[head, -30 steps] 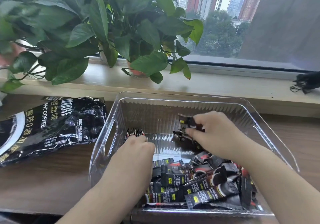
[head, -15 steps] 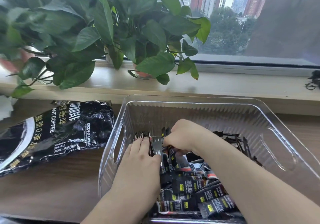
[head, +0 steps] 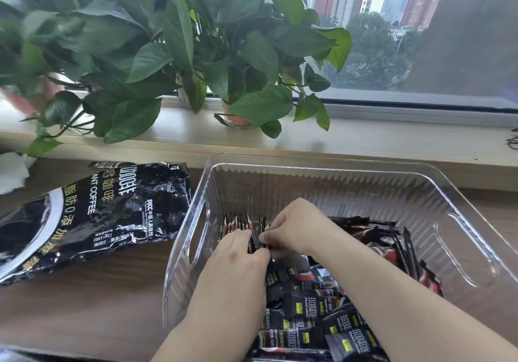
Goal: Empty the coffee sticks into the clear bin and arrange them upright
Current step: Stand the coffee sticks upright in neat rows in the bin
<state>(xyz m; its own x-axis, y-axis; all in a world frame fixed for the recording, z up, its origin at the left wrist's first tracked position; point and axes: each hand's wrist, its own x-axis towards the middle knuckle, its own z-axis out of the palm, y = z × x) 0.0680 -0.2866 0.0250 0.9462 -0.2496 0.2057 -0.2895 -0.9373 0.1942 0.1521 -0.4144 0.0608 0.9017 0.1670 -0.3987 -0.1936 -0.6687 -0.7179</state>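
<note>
The clear bin (head: 330,174) stands on the wooden desk before me. A short row of black coffee sticks (head: 235,223) stands upright against its left wall. My left hand (head: 238,258) lies flat against that row, fingers straight, bracing it. My right hand (head: 291,227) pinches a few sticks and presses them against the end of the row. Many loose coffee sticks (head: 322,311) lie in a heap across the bin's near and right parts. The flattened black coffee bag (head: 92,216) lies on the desk left of the bin.
Potted plants (head: 173,53) sit on the windowsill (head: 364,140) behind the bin, with leaves hanging over its edge. A dark cable (head: 514,143) shows at the sill's far right. Something white (head: 11,171) lies at the far left.
My right hand carried sticks from the bin's middle leftward to the upright row and now presses them there. My left hand stayed against the row. The view shifted left.
</note>
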